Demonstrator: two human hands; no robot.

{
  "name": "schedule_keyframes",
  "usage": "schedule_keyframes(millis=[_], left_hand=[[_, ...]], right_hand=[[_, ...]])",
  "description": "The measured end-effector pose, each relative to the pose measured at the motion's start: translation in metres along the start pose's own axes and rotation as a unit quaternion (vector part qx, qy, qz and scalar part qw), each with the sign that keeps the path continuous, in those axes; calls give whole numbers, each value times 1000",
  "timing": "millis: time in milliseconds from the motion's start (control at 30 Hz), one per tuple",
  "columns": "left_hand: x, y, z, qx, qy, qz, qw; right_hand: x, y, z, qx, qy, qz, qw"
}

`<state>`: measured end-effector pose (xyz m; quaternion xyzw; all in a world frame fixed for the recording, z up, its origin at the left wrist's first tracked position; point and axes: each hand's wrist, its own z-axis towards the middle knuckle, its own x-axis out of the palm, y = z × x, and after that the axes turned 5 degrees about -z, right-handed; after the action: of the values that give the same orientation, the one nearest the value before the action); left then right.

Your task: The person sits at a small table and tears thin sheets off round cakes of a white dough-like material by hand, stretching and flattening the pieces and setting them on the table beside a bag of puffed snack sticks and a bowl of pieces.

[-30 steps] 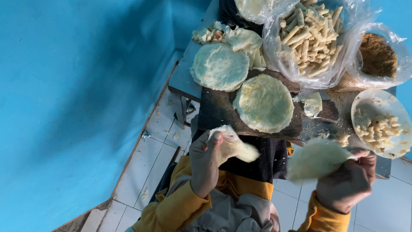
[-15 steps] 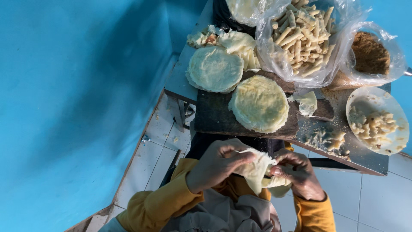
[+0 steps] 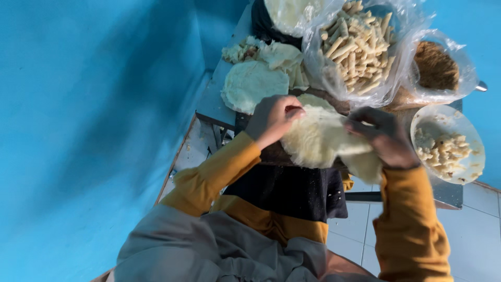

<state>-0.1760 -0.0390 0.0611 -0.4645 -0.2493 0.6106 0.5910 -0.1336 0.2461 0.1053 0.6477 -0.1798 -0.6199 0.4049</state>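
Both hands hold one thin, pale round wrapper sheet (image 3: pixel 319 138) spread over the dark board at the table's near edge. My left hand (image 3: pixel 272 118) pinches its upper left rim. My right hand (image 3: pixel 382 134) grips its right side, fingers curled over the sheet. A lower flap of the sheet hangs toward my lap under the right wrist. My sleeves are mustard yellow.
Another round wrapper (image 3: pixel 252 85) lies left on the table with torn pieces behind it. A clear bag of rolled sticks (image 3: pixel 356 44) and a bag of brown crumbs (image 3: pixel 436 65) stand at the back. A white plate (image 3: pixel 465 130) with filling sits right. Blue wall left, tiled floor below.
The hands have moved from my lap up to the board. The folded wrapper they held together is now spread out wide between them.
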Motion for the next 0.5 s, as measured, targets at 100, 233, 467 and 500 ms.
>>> schedule_keyframes(millis=[100,233,467,500], left_hand=[[9,21,10,-18,-8,43,999],[9,29,7,-34,-1,38,999],[11,39,17,1,-16,91,996],[12,42,18,13,-21,110,994]], right_hand=[[10,-22,32,97,-2,29,995],[7,-38,34,96,33,106,989],[2,-32,56,125,44,71,989],[5,-33,60,130,47,61,989]])
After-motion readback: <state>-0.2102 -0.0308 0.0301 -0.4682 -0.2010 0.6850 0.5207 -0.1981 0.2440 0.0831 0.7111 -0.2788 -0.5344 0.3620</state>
